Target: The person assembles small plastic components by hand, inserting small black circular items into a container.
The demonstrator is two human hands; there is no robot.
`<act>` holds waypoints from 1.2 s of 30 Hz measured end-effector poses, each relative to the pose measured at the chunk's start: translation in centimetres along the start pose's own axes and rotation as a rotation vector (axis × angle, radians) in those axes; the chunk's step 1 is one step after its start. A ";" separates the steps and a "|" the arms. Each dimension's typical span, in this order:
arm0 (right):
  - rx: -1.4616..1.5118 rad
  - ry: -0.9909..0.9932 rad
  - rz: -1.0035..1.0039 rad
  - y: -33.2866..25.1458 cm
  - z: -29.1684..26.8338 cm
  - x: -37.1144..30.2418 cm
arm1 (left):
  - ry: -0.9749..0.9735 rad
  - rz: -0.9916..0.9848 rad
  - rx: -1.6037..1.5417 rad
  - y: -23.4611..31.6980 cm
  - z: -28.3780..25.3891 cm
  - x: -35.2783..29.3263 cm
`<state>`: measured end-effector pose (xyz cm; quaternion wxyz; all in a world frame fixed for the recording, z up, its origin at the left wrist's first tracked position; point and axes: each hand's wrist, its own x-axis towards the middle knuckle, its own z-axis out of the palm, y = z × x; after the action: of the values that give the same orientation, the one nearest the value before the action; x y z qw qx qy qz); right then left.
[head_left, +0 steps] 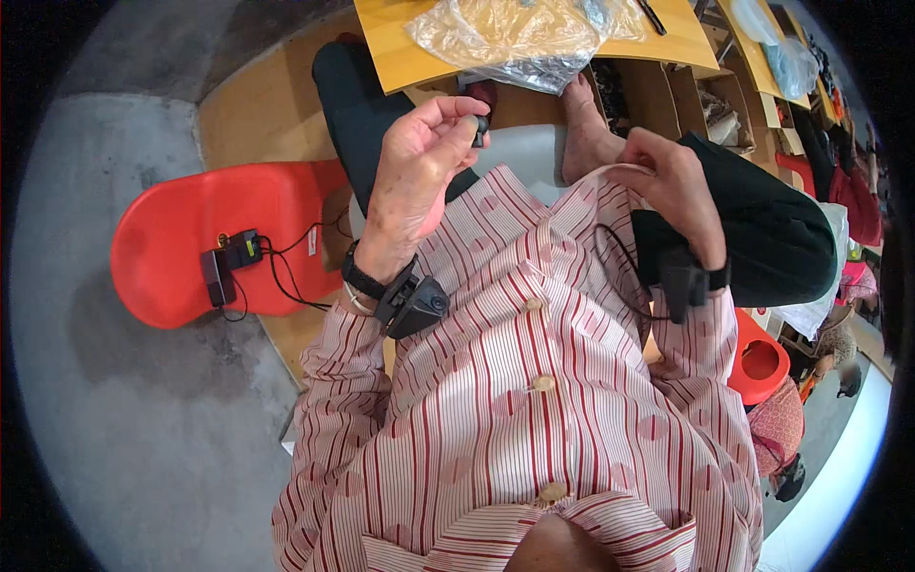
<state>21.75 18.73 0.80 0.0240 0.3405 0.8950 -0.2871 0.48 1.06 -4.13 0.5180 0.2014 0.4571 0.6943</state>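
Between the thumb and fingers of my left hand (419,162) is a small black rounded piece (480,131), held up in front of my lap. The fingertips cover part of it, so its exact kind does not show. My right hand (672,186) is closed on the lower edge of my red-and-white striped shirt (534,353), drawing the cloth up beside my knee. Each wrist wears a black strapped device, the left one (412,303) and the right one (682,284).
Ahead stands a yellow wooden table (391,43) with a crumpled clear plastic bag (505,38) on it. Open cardboard boxes (715,105) sit beneath. On my left, a red chair (162,238) carries black electronic boxes (233,262) and cables. Other people work at far right.
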 end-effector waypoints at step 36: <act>0.327 -0.019 -0.405 -3.6 3.1 -3.2 | -0.134 -0.166 0.132 -1.1 6.2 1.8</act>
<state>21.45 13.01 0.79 -0.0809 0.1508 0.8864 -0.4301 5.03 5.36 -2.32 0.5888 0.2426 0.4814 0.6023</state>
